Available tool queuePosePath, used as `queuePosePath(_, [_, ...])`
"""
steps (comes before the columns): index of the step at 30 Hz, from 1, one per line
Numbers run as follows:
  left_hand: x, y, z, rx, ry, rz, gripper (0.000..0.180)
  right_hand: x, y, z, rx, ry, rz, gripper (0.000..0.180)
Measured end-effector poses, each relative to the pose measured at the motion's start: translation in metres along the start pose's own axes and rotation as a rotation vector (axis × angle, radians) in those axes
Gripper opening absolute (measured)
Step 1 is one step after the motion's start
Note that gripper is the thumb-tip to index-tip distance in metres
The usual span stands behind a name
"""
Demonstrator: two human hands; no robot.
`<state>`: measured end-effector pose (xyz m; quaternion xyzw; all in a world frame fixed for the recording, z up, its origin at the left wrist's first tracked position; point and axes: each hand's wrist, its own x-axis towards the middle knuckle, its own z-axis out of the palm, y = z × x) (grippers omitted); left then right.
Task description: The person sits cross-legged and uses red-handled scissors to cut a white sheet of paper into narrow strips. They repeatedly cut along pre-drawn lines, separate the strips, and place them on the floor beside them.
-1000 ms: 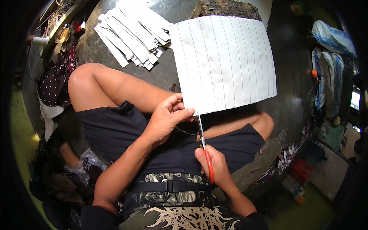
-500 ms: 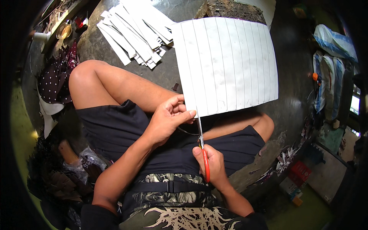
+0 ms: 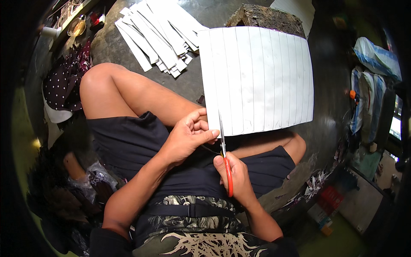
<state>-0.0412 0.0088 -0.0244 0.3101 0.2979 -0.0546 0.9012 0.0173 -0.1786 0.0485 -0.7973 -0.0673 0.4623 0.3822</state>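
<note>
A white sheet (image 3: 265,81) ruled with long dark lines is held up over my crossed legs. My left hand (image 3: 190,135) pinches its near left corner, thumb on top and fingers curled beneath. My right hand (image 3: 236,173) is closed round the red handle of a pair of scissors (image 3: 223,145). The blades reach into the sheet's near edge along the leftmost line, just right of my left thumb. Beyond the sheet, to the left, white cut strips (image 3: 160,40) lie in a loose pile on the floor.
A rough dark block (image 3: 267,19) stands behind the sheet's far edge. Polka-dot fabric (image 3: 64,88) lies at the left. Blue-and-white bags (image 3: 376,58) sit at the right. Paper scraps (image 3: 319,180) are on the floor near my right knee.
The scissors have moved slightly up, with their blades further into the sheet along the line. The whole view has shifted a little; both hands keep their holds.
</note>
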Motion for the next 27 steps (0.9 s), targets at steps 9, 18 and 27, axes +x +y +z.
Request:
queuePosePath(9, [0.007, 0.010, 0.002, -0.074, 0.042, 0.053, 0.069, -0.003, 0.007, 0.006, 0.024, 0.053, 0.008, 0.061])
queuePosePath(18, [0.013, 0.004, -0.008, -0.039, 0.075, 0.142, 0.072, 0.021, -0.014, 0.009, -0.019, 0.038, 0.026, 0.062])
queuePosePath(27, [0.010, 0.005, -0.011, -0.025, 0.069, 0.120, 0.084, 0.024, -0.016, 0.009, 0.030, 0.021, 0.091, 0.058])
